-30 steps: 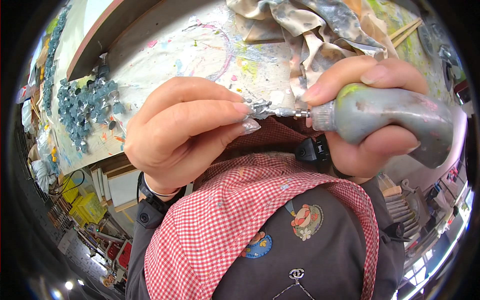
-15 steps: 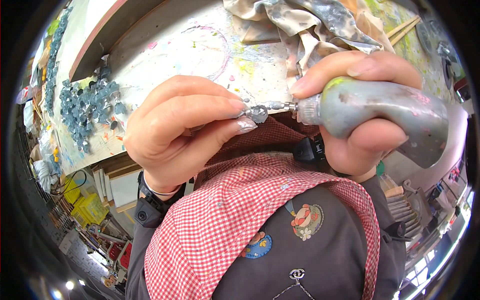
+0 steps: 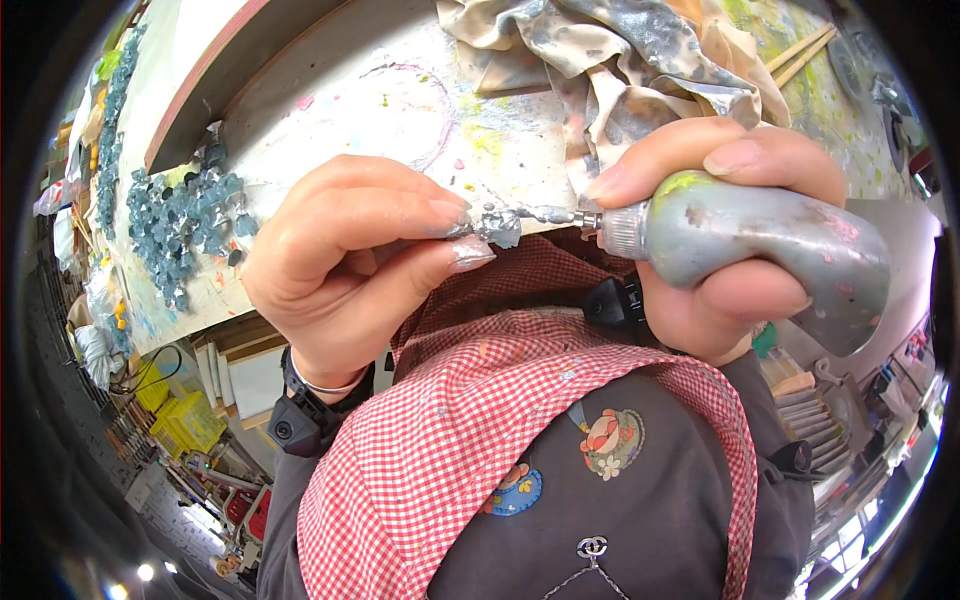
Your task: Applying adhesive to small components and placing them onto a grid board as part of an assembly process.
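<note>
Between the thumb and forefinger of my left hand (image 3: 345, 255) is a small faceted grey-blue piece (image 3: 500, 229), its surface shiny and wet-looking. The thumbnail and fingertips are smeared with silvery grey. My right hand (image 3: 735, 250) grips a soft plastic squeeze bottle (image 3: 775, 250) full of grey stuff, its body dented under the thumb. The bottle lies nearly on its side, and its thin metal nozzle (image 3: 580, 217) points left at the piece. Grey paste coats the nozzle's end, which reaches the piece's upper edge; whether they touch I cannot tell.
Many similar grey-blue pieces (image 3: 185, 225) lie heaped on the paint-stained table (image 3: 330, 130) at left, beside a long dark board with a reddish edge (image 3: 205, 75). A stained cloth (image 3: 620, 60) is crumpled at the back, near wooden sticks (image 3: 803, 55). Yellow crates (image 3: 188, 425) stand below left.
My left hand and the piece have shifted slightly left, and the piece shows a lighter, shinier side. The bottle has dipped a little at its base, its nozzle following the piece leftward.
</note>
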The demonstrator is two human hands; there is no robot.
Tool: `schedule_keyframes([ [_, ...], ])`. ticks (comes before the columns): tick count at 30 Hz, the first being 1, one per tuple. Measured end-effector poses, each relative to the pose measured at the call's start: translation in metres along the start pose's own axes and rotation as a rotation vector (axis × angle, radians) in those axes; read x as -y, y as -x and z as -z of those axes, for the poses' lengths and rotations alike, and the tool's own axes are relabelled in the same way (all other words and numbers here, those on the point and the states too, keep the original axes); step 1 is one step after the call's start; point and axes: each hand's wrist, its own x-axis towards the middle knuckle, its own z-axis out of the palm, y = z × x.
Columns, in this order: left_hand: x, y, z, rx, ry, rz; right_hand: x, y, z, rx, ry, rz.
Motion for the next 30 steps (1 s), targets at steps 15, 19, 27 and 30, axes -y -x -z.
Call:
schedule_keyframes([
  [15, 0.006, 0.0, 0.0, 0.008, 0.013, -0.121, 0.004, -0.002, 0.013, 0.037, -0.021, -0.087],
  [19, 0.006, -0.001, 0.001, 0.034, 0.023, -0.137, 0.003, -0.002, 0.012, 0.041, -0.042, -0.111],
  [27, 0.007, 0.0, -0.001, 0.028, 0.036, -0.146, 0.011, -0.005, 0.01, -0.011, 0.226, -0.255],
  [30, 0.007, 0.0, -0.002, 0.017, 0.042, -0.144, 0.004, -0.005, 0.015, 0.019, 0.227, -0.143],
])
